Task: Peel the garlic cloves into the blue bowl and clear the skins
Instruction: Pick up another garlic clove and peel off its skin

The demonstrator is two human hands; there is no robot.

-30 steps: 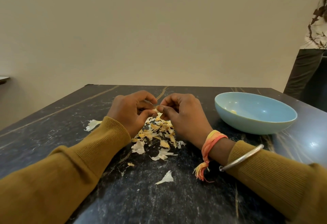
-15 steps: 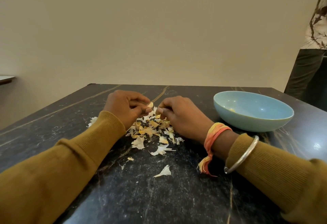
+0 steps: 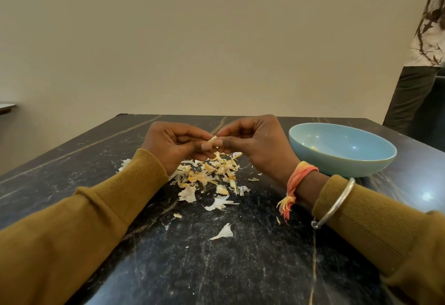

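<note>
At mid-frame, a clove (image 3: pixel 212 140) is pinched and peeled by left grip (image 3: pixel 173 146) and right grip (image 3: pixel 255 142); dropping into the bowl (image 3: pixel 342 163) is likely required next.

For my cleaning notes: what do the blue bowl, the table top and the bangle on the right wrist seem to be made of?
Blue bowl: probably glazed ceramic, maybe melamine; smooth, glossy, with small light spots inside. Table top: looks like polished dark stone or a stone-look laminate; pale veins, reflections. Bangle: silvery metal, shiny.
</note>
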